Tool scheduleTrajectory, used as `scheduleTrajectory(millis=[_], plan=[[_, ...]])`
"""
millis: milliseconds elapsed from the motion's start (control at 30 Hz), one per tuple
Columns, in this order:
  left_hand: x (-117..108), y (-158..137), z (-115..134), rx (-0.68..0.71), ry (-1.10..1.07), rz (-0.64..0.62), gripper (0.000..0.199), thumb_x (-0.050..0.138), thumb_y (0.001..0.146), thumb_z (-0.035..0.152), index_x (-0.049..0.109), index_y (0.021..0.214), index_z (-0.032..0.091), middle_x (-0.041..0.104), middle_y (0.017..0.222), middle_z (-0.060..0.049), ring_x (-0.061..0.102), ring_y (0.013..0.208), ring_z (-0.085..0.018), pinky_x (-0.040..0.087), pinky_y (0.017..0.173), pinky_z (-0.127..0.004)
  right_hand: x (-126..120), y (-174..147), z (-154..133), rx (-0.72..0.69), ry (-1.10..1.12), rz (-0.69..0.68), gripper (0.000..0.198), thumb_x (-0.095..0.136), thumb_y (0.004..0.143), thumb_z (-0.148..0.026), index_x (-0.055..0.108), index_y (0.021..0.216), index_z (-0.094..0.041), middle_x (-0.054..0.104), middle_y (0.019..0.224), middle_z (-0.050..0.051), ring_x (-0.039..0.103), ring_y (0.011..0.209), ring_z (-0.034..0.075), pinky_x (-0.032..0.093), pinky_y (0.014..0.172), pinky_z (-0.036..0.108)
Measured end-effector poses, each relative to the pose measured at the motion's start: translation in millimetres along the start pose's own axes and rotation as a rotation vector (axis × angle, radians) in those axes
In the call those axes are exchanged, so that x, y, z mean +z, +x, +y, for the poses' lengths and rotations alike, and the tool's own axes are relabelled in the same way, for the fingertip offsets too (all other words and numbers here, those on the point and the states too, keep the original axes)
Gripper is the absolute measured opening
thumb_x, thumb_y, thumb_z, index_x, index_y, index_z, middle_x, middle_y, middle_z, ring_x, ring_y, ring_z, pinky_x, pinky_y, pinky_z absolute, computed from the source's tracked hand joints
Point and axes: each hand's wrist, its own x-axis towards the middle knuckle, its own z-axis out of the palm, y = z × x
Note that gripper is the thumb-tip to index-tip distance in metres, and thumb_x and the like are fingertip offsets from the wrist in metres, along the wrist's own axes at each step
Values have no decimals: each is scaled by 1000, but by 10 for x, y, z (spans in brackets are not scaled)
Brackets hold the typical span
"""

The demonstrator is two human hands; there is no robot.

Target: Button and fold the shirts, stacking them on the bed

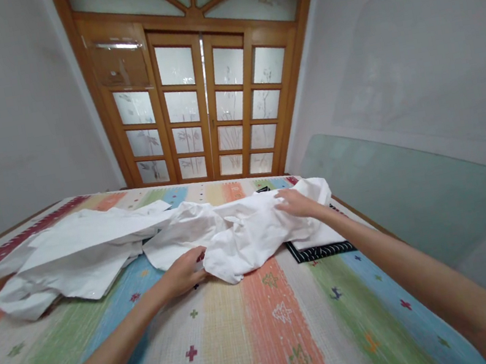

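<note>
A crumpled white garment (242, 235) lies spread across the striped bedcover, its folds bunched in the middle. At its near edge, my left hand (188, 272) has its fingers curled around the fabric. My right hand (294, 203) grips the upper right part of the garment from above, with the fingertips bent into the cloth. More white cloth (82, 252) stretches to the left, loose and wrinkled; whether it is one piece with the rest, I cannot tell. Under the right end lies a folded black cloth with white lines (322, 252), mostly covered by white fabric.
The bedcover (226, 346) has coloured stripes with small trees, stars and crosses. A pale green rounded panel (412, 191) stands along the right wall. Beyond the bed's far edge are wooden doors (207, 107) with frosted panes. A plain wall (2, 110) rises on the left.
</note>
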Motion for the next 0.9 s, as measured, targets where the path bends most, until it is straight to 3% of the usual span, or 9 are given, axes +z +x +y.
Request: scheduleTrajectory(millis=[100,200,333,467,567,667,767,900], plan=[[43,46,76,-96,-76,48,41,54,82,46,56,113,19,62,82,0,59,74,-18,45,71,-30,237,-116,-365,-260,71,-116,50,69,80,-40,65,123,-16,60,133,18,50,130,34,34,111,51],[57,91,204,-180,-112,101,61,59,77,55,52,124,16,59,79,1,58,73,-19,45,70,-30,377,-214,-736,-402,149,-154,71,71,78,-47,52,140,-16,54,141,17,49,131,33,35,111,48],[54,104,414,-145,-219,37,72,68,72,58,50,129,17,65,94,-4,60,85,-22,47,77,-33,448,-252,-1041,-411,189,-186,89,78,72,-45,42,146,-11,51,144,21,53,125,37,40,106,47],[64,77,557,-48,-242,-93,72,67,74,57,50,132,19,64,91,-2,59,81,-20,47,74,-32,478,-258,-1112,-400,249,-233,84,79,72,-38,45,145,-16,55,138,18,57,117,35,44,101,44],[77,68,613,23,-216,-150,72,69,73,56,51,133,20,64,93,-3,58,81,-20,46,74,-31,509,-302,-1112,-406,280,-243,52,74,77,-37,66,126,-20,67,109,12,64,93,28,49,85,37],[82,80,633,42,-218,-171,73,68,73,55,51,135,21,65,95,-3,57,80,-20,45,72,-30,522,-346,-1103,-392,290,-169,20,68,77,-23,77,95,-21,67,83,6,61,75,22,47,73,32],[66,94,604,16,-219,-158,71,67,73,58,55,131,19,65,91,-2,56,75,-19,44,68,-28,456,-340,-1064,-338,352,-65,17,63,76,-17,78,83,-20,69,74,3,61,70,19,45,72,30],[-18,104,528,-45,-185,-81,62,66,71,62,65,114,17,61,75,2,49,65,-15,40,61,-25,217,-276,-964,-172,537,147,30,60,86,-39,76,69,-21,71,67,1,61,65,18,45,68,28]])
